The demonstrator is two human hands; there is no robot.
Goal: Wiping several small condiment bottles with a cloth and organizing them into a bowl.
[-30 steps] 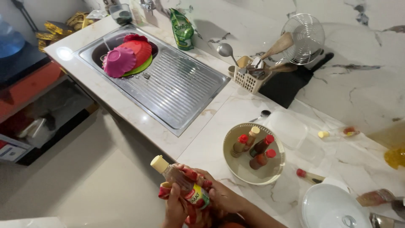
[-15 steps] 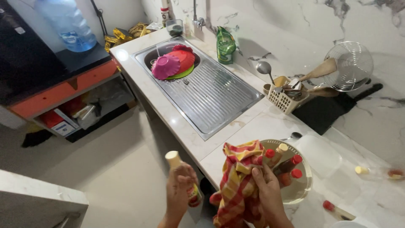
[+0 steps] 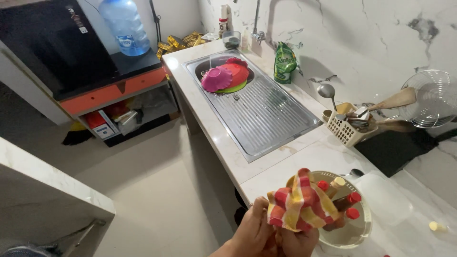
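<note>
Marble counter (image 3: 304,164): bowl (image 3: 358,228) of red-capped bottles (image 3: 343,203).

Marble counter (image 3: 304,159), round bowl (image 3: 359,228), utensil basket (image 3: 346,129)

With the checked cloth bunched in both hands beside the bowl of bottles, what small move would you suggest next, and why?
Probably shift the cloth into one hand and reach the other to a bottle in the bowl. Both the left hand and right hand are gathered under the cloth, no bottle shows in either, and several capped bottles stand in the bowl just beside them.
</note>
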